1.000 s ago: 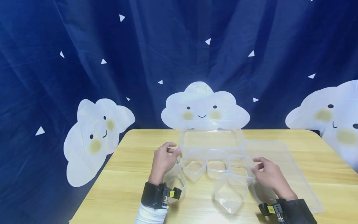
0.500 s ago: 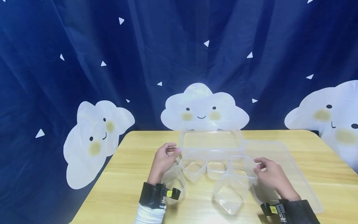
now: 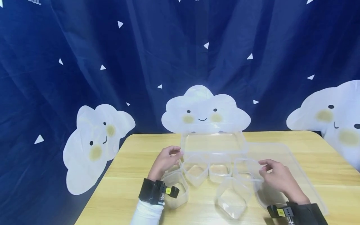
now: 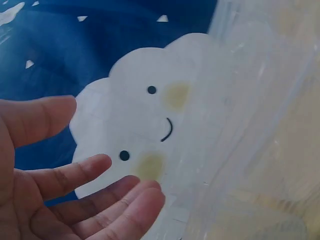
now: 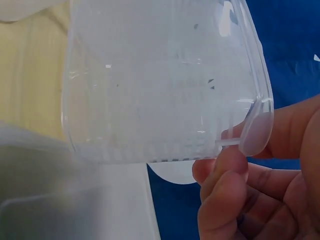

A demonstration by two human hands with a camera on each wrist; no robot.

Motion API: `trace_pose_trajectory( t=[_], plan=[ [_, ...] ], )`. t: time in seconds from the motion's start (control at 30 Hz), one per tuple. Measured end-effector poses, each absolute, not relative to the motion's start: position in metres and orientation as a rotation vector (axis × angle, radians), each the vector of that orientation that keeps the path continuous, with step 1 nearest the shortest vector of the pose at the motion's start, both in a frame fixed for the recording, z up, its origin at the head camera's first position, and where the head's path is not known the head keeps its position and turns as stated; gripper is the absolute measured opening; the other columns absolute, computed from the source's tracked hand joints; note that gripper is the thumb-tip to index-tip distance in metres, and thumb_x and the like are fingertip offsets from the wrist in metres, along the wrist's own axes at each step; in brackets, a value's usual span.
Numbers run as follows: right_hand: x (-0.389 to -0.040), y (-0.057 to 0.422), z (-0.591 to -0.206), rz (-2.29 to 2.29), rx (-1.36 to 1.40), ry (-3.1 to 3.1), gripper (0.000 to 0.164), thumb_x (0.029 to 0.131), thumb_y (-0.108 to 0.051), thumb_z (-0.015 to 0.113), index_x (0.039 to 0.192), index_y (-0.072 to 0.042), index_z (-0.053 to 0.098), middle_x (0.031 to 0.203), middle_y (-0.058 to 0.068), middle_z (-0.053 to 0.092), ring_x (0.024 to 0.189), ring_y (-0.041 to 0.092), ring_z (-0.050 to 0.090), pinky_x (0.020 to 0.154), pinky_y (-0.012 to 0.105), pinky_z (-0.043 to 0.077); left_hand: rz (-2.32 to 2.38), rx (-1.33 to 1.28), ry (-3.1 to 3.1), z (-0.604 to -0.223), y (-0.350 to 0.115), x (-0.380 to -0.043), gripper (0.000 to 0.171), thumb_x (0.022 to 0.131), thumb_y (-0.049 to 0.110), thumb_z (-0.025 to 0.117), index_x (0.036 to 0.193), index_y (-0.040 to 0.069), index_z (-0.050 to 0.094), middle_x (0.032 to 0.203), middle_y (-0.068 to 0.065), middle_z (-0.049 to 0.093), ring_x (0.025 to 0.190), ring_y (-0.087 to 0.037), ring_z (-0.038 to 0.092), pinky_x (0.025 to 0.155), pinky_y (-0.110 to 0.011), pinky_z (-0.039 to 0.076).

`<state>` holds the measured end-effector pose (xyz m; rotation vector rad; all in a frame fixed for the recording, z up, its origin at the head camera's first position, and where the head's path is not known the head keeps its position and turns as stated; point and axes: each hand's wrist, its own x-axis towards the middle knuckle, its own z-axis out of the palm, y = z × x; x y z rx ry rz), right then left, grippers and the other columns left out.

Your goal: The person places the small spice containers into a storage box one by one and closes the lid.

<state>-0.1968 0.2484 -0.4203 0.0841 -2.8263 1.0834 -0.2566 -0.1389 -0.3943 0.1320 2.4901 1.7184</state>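
In the head view my right hand pinches the rim of a small clear plastic container. Close up in the right wrist view, thumb and fingers grip a corner tab of that container, which is tilted. My left hand hovers at the left end of the row of small containers, its fingers loosely bent; the left wrist view has nothing between thumb and fingers. Beside and below it are two small clear containers, one in front and one partly hidden behind the hand.
More small clear containers, one left of centre and one central, stand in the row; another is nearer the front. Behind them is a large clear box. A large flat translucent lid lies right on the wooden table.
My right hand has shifted slightly right, taking the pinched container with it, so its gap from the row has widened. My left hand barely moves. The head view has tilted up a little.
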Motion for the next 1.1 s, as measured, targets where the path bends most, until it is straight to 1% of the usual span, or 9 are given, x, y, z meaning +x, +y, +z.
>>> trace_pose_trajectory(
  t=[0.07,0.13,0.27,0.33,0.43,0.57,0.7,0.8,1.1],
  plan=[
    [-0.196,0.25,-0.419,1.088,0.079,-2.831,0.036,0.089,-0.008,0.059,0.121,0.009,0.058,0.085,0.005,0.063,0.056,0.013,0.057,0.05,0.028,0.041,1.796,0.143,2.435,-0.395,-0.14,-0.253,0.044,0.094,0.023,0.065,0.13,0.0,0.056,0.125,-0.016,0.058,0.109,-0.029,0.06,0.086,-0.04,0.054],
    [-0.197,0.251,-0.418,1.081,0.073,-2.836,0.036,0.089,-0.008,0.059,0.121,0.009,0.058,0.085,0.004,0.063,0.058,0.013,0.058,0.05,0.028,0.042,1.881,0.162,2.397,-0.395,-0.141,-0.249,0.043,0.094,0.022,0.066,0.128,-0.001,0.056,0.123,-0.018,0.059,0.108,-0.031,0.061,0.086,-0.043,0.054],
    [-0.196,0.253,-0.415,1.113,0.066,-2.838,0.036,0.089,-0.007,0.061,0.121,0.009,0.058,0.084,0.003,0.063,0.062,0.015,0.061,0.05,0.028,0.044,1.971,0.176,2.42,-0.395,-0.14,-0.243,0.041,0.093,0.023,0.066,0.125,-0.002,0.057,0.112,-0.017,0.064,0.096,-0.029,0.065,0.077,-0.042,0.056],
    [-0.195,0.252,-0.416,1.144,0.061,-2.826,0.036,0.089,-0.007,0.06,0.121,0.009,0.058,0.083,0.003,0.063,0.061,0.015,0.06,0.049,0.027,0.045,1.98,0.169,2.451,-0.395,-0.138,-0.24,0.041,0.093,0.023,0.067,0.124,-0.001,0.057,0.107,-0.015,0.065,0.09,-0.027,0.065,0.073,-0.039,0.056],
    [-0.193,0.251,-0.416,1.201,0.039,-2.8,0.036,0.089,-0.005,0.06,0.122,0.009,0.057,0.083,0.005,0.061,0.057,0.014,0.06,0.047,0.027,0.046,1.979,0.188,2.477,-0.395,-0.135,-0.238,0.04,0.092,0.022,0.067,0.124,0.0,0.057,0.105,-0.013,0.066,0.087,-0.03,0.064,0.07,-0.038,0.055],
    [-0.193,0.251,-0.413,1.225,-0.006,-2.771,0.036,0.089,-0.005,0.059,0.123,0.009,0.057,0.084,0.006,0.061,0.057,0.013,0.06,0.047,0.027,0.047,1.941,0.241,2.533,-0.391,-0.135,-0.238,0.036,0.092,0.022,0.067,0.122,0.003,0.059,0.107,-0.012,0.066,0.09,-0.028,0.064,0.07,-0.037,0.055],
    [-0.193,0.248,-0.412,1.244,-0.036,-2.76,0.036,0.09,-0.006,0.056,0.124,0.008,0.057,0.087,0.006,0.061,0.058,0.014,0.06,0.048,0.027,0.046,1.935,0.218,2.596,-0.386,-0.141,-0.234,0.032,0.091,0.02,0.069,0.118,0.003,0.063,0.105,-0.01,0.067,0.089,-0.022,0.064,0.072,-0.035,0.054],
    [-0.194,0.245,-0.413,1.265,-0.046,-2.753,0.036,0.091,-0.007,0.055,0.125,0.007,0.056,0.088,0.006,0.06,0.057,0.015,0.059,0.048,0.027,0.044,1.946,0.21,2.617,-0.384,-0.143,-0.232,0.031,0.091,0.018,0.069,0.116,0.002,0.063,0.104,-0.01,0.067,0.088,-0.022,0.064,0.072,-0.036,0.054],
    [-0.192,0.248,-0.409,1.262,-0.029,-2.721,0.038,0.09,-0.006,0.052,0.125,0.007,0.056,0.084,0.007,0.06,0.057,0.015,0.059,0.046,0.027,0.044,1.906,0.219,2.637,-0.386,-0.138,-0.237,0.029,0.09,0.021,0.07,0.114,0.006,0.065,0.102,-0.008,0.067,0.088,-0.021,0.064,0.076,-0.035,0.053]
  ],
)
